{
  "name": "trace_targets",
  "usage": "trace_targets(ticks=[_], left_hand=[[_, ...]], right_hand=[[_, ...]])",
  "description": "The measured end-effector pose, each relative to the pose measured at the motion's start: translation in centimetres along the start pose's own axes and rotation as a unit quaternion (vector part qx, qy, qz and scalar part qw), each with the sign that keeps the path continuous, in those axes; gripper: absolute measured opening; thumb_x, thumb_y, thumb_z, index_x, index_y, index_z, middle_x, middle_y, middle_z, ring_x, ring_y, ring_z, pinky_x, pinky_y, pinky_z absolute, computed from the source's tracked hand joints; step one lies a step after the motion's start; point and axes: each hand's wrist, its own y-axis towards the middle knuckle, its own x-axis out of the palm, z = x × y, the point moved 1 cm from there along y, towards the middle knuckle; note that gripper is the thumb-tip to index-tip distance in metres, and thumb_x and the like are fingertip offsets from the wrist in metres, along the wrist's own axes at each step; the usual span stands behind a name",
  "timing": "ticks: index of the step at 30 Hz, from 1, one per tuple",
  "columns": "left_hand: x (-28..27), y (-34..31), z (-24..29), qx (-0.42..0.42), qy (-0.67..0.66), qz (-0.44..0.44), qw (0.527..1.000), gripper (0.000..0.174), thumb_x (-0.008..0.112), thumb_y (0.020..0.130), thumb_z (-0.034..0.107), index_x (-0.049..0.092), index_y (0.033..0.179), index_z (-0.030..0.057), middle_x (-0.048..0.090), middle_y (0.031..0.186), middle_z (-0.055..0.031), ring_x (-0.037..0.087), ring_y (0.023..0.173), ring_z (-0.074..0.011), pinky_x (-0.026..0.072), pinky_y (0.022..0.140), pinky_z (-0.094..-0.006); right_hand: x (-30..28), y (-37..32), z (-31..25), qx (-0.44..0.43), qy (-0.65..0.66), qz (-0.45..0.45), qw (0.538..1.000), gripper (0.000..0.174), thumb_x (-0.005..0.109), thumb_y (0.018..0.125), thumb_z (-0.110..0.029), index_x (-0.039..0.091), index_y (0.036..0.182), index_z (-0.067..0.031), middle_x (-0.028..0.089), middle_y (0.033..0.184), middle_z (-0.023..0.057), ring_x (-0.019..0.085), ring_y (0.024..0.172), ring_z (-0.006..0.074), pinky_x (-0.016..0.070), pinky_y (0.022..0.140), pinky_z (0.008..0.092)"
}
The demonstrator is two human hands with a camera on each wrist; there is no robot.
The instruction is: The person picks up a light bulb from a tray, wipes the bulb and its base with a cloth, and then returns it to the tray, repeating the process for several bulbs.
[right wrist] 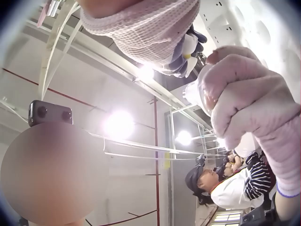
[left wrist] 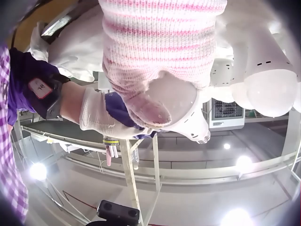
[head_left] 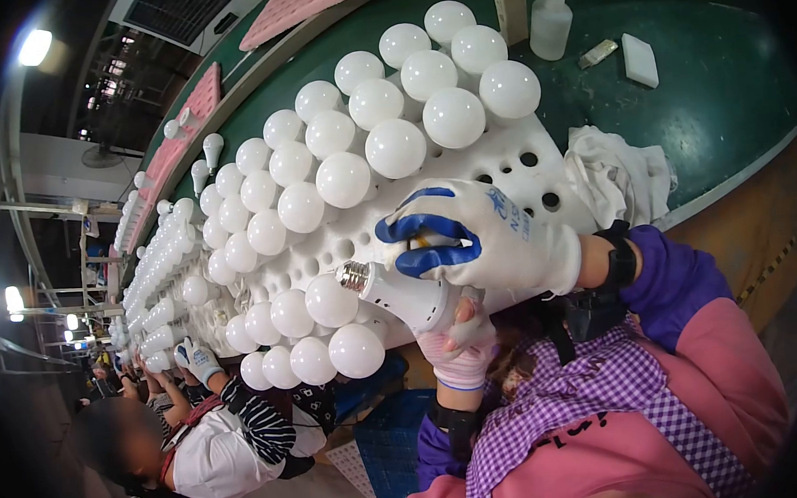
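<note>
My left hand (head_left: 463, 336), in a pink-striped knit glove, grips a white light bulb (head_left: 410, 296) round its globe end. The bulb lies tilted, its metal screw cap (head_left: 354, 275) pointing up and left. In the left wrist view, the thumb presses on the globe (left wrist: 175, 96). Just above the bulb, my right hand (head_left: 480, 235) wears a white glove with blue-coated fingers. Those fingers curl round a small white-and-yellow item (right wrist: 189, 47), mostly hidden by the glove; I cannot tell what it is. Both hands are over a white foam tray (head_left: 538, 149) with holes.
Rows of white bulbs (head_left: 343, 179) stand globe up in the foam. A crumpled white cloth (head_left: 617, 172), a white block (head_left: 640, 61) and a squeeze bottle (head_left: 550, 25) are on the green table (head_left: 717, 92). Another person (head_left: 224, 447) works at the left.
</note>
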Motion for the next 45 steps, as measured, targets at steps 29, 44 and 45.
trace_targets(ticks=[29,44,45], left_hand=[[2.1,-2.2,1.4,0.234,0.94,0.124,0.217,0.083,0.084,0.067,0.019,0.037,0.132,0.0001,0.042,0.129,-0.0226,0.052,0.113,-0.037,0.048,0.091,-0.0414],[2.4,-1.7,-0.2,0.252,0.954,0.049,0.152,0.081,0.085,0.062,0.013,0.042,0.13,0.0052,0.051,0.124,-0.0242,0.055,0.111,-0.0392,0.0482,0.091,-0.0431],[2.4,-1.7,-0.3,0.253,0.954,0.049,0.152,0.081,0.085,0.062,0.013,0.042,0.13,0.0052,0.051,0.124,-0.0242,0.055,0.111,-0.0392,0.0482,0.091,-0.0431]], right_hand=[[-4.6,-5.4,3.0,0.071,-0.184,0.089,0.976,0.033,0.073,0.08,-0.02,0.062,0.106,-0.0022,0.062,0.1,0.0149,0.064,0.081,0.0285,0.0502,0.074,0.0344],[-3.4,-6.5,2.4,0.024,-0.326,0.031,0.945,0.035,0.071,0.078,-0.021,0.065,0.111,-0.0093,0.06,0.112,0.0095,0.059,0.096,0.0294,0.0454,0.085,0.0407],[-3.4,-6.5,2.3,0.034,-0.334,0.021,0.942,0.036,0.071,0.078,-0.022,0.064,0.111,-0.0103,0.061,0.112,0.0092,0.058,0.097,0.0293,0.0446,0.086,0.041]])
